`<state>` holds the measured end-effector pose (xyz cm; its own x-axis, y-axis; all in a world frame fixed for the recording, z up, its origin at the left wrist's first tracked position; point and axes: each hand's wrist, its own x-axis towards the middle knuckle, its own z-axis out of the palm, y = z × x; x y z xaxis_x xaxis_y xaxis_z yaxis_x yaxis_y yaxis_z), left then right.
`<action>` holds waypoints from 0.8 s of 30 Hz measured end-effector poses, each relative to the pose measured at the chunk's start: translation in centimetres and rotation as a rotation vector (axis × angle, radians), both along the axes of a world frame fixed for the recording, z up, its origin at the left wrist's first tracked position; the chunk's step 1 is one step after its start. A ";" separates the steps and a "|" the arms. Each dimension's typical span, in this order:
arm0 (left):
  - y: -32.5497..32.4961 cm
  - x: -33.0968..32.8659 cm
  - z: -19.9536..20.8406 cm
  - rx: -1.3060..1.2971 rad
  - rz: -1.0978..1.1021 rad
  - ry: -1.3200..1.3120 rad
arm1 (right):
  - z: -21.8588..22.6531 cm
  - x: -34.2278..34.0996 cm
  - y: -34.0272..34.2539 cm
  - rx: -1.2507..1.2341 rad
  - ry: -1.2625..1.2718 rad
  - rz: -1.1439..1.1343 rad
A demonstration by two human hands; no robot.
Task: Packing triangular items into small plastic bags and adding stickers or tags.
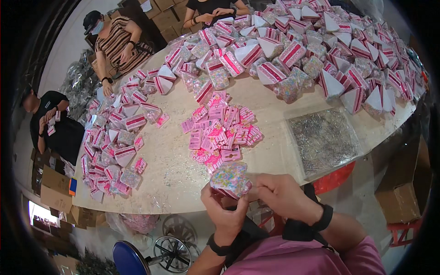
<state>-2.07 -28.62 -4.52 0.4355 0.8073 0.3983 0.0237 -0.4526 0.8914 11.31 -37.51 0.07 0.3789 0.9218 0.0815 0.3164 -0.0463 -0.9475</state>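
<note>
While my left hand grasps a wedge-like clear pouch filled with pastel multicoloured bits and edged with a dark red band, fingers cupped beneath it and thumb against the near side, my right hand works at the pouch's right end. Its thumb and forefinger are closed in a pinch there, but whether they hold the pouch's corner or something tiny I cannot tell.

I judge the step in hand to be fine work on that end, perhaps fastening it. The next move seems to call for a steady left grip, with no squeezing that would crush the pouch, and a small, exact pinch from the right.

Just beyond my left hand lies a loose pile of pink printed cards, none of them in my grip. Ahead and to the right of my right hand sits a shallow clear tray of thin silvery bits. All this rests on a pale beige table with a curved edge.

Farther left of my hands spreads a heap of smaller-looking pink-and-white wedge packets; well beyond my right hand rises a larger mound of similar packets. Past the left heap, a co-worker in a striped top reaches down toward it.
</note>
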 end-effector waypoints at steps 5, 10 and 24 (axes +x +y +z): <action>0.6 -0.1 -0.3 -0.022 -0.045 0.073 | 0.3 -0.3 -0.1 -0.045 -0.625 -0.035; 1.0 0.0 -0.1 -0.090 -0.091 0.058 | -1.0 1.5 0.2 -0.099 0.262 0.072; 1.6 0.2 -1.3 -0.049 -0.088 0.014 | -1.0 1.1 0.4 -0.025 -0.143 -0.009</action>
